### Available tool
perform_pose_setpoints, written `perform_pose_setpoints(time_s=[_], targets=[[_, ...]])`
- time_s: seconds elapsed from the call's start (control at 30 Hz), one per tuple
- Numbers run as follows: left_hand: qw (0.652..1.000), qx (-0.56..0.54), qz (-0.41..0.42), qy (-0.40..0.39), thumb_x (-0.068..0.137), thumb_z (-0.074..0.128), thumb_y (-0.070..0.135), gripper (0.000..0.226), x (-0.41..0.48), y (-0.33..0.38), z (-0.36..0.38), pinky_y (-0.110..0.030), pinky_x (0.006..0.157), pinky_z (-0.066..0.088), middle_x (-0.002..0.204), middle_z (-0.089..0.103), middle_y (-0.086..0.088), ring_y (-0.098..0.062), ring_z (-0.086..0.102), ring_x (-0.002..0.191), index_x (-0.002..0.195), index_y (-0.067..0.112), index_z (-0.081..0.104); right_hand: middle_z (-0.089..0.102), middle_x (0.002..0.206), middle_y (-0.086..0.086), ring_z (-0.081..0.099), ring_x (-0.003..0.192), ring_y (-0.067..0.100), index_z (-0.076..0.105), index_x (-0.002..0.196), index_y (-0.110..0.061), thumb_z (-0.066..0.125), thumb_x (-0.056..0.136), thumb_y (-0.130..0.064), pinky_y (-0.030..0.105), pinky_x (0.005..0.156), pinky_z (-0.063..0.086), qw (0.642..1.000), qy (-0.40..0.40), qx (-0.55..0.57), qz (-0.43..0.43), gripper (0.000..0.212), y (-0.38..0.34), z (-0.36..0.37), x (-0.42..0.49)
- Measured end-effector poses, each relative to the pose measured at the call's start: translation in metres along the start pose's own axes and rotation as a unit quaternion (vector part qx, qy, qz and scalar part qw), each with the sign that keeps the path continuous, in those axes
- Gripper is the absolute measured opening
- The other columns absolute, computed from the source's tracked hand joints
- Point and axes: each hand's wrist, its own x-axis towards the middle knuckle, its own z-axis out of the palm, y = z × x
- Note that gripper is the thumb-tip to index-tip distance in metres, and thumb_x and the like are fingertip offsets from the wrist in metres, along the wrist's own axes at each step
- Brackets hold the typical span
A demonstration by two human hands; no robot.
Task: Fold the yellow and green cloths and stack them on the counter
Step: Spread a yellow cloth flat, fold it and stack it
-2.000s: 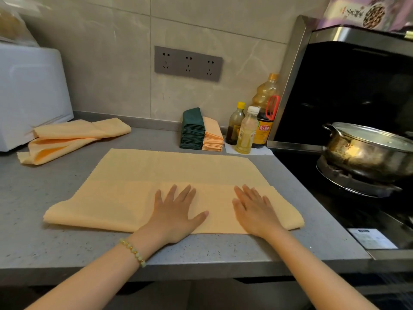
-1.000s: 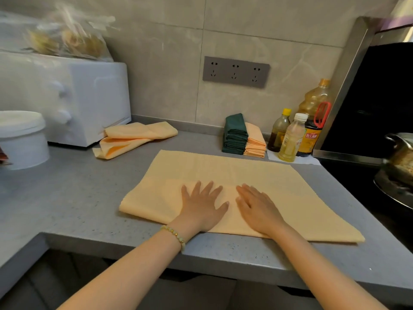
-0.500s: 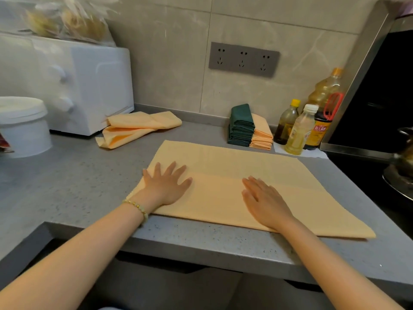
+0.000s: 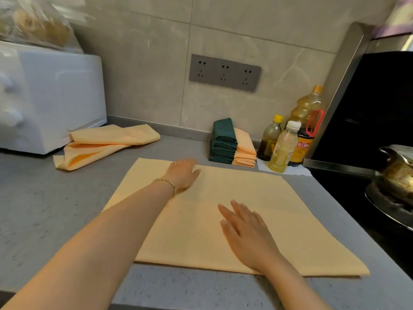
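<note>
A large yellow cloth (image 4: 257, 198) lies spread on the grey counter (image 4: 55, 209), its near part folded over once. My left hand (image 4: 184, 173) reaches to the cloth's far edge near its left corner, fingers lying on the fabric. My right hand (image 4: 245, 233) rests flat on the folded near part, fingers straight. At the back, against the wall, stands a stack of folded cloths, dark green ones (image 4: 223, 142) on the left and yellow ones (image 4: 244, 151) on the right. A loose crumpled yellow cloth (image 4: 105, 144) lies at the back left.
A white appliance (image 4: 49, 95) stands at the back left with a plastic bag on top. Three bottles (image 4: 288, 144) stand right of the stack. A stove with a metal pot (image 4: 397, 166) borders the counter on the right. A socket strip (image 4: 224, 72) is on the wall.
My left hand has moved from the cloth's near left part up to its far edge. My right hand has stayed flat on the folded part. The camera view has shifted.
</note>
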Motion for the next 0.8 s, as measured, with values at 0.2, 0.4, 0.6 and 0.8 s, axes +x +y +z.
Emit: perform_pose_setpoints(time_s=[0.2,0.4,0.6,0.8], targets=[[0.999,0.012,-0.032,-0.016,0.096,0.041,0.05,0.058,0.028,-0.011,0.004,-0.041,0.11,0.031,0.145,0.037,-0.011,-0.029,0.036,0.133,0.143,0.016,0.036,-0.006,0.158,-0.016,-0.01,0.144,0.006,0.006,0.145,-0.051,0.012,0.099,-0.051,0.033,0.117,-0.007,1.0,-0.013,0.001,0.009,0.047,-0.001,-0.001,0.005],[1.0,-0.012,-0.023,0.015,0.094,0.052,0.037,0.039,0.031,-0.002,-0.005,-0.039,0.103,0.035,0.13,0.047,-0.01,-0.03,0.042,0.125,0.129,0.018,0.051,-0.003,0.158,-0.016,-0.009,0.144,0.005,0.01,0.146,-0.05,0.015,0.099,-0.05,0.033,0.117,-0.006,1.0,-0.001,0.018,0.003,0.047,0.001,-0.001,0.004],[0.971,0.021,0.168,0.167,0.093,0.055,0.022,0.011,-0.016,0.02,-0.04,-0.031,0.082,0.034,0.101,0.067,0.002,-0.021,0.061,0.091,0.095,0.016,0.065,0.0,0.158,-0.016,-0.001,0.145,0.004,0.009,0.146,-0.047,0.032,0.099,-0.045,0.03,0.118,0.003,0.995,0.049,0.088,-0.007,0.052,0.002,-0.002,0.001],[0.876,0.129,0.417,0.205,0.074,0.072,0.012,0.012,-0.125,0.028,-0.046,-0.022,0.041,0.041,0.065,0.058,0.004,-0.018,0.054,0.049,0.076,0.02,0.064,-0.002,0.159,-0.002,-0.008,0.146,0.016,0.01,0.15,-0.032,0.078,0.071,-0.018,0.032,0.117,-0.013,0.925,0.379,-0.011,-0.038,0.105,0.013,-0.03,-0.013]])
